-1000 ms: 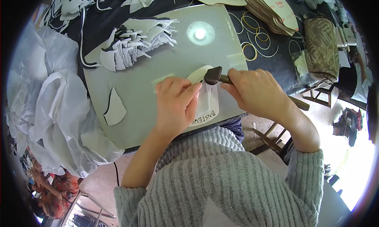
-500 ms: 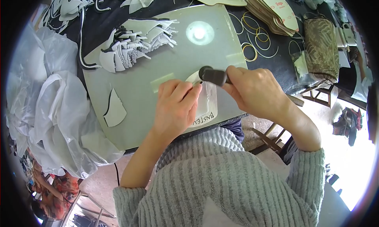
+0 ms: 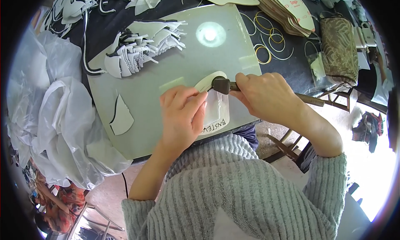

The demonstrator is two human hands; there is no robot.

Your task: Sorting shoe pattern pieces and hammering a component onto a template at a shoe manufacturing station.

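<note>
My right hand (image 3: 268, 96) is closed round the handle of a hammer (image 3: 221, 85), whose dark head rests on or just above the curved edge of a white piece with black edging (image 3: 213, 107). That piece lies on a cream template (image 3: 225, 110) with hand lettering at its near end. Thumb and fingers of my left hand (image 3: 181, 117) pinch the left edge of the white piece, close beside the hammer head; the fingers hide part of it. A grey board (image 3: 166, 102) lies under everything here.
A fanned pile of white pieces (image 3: 137, 50) and one single piece (image 3: 122, 118) lie on the board. Clear plastic sheeting (image 3: 62, 115) heaps at left. Cord loops (image 3: 268, 40), stacked cut shapes (image 3: 291, 10) and a patterned roll (image 3: 339, 50) are at right. Someone sits at lower left.
The hammer head has come down and slightly right onto the edge, its handle now showing behind my right hand. My left hand has shifted a little left, its fingers slightly more spread.
</note>
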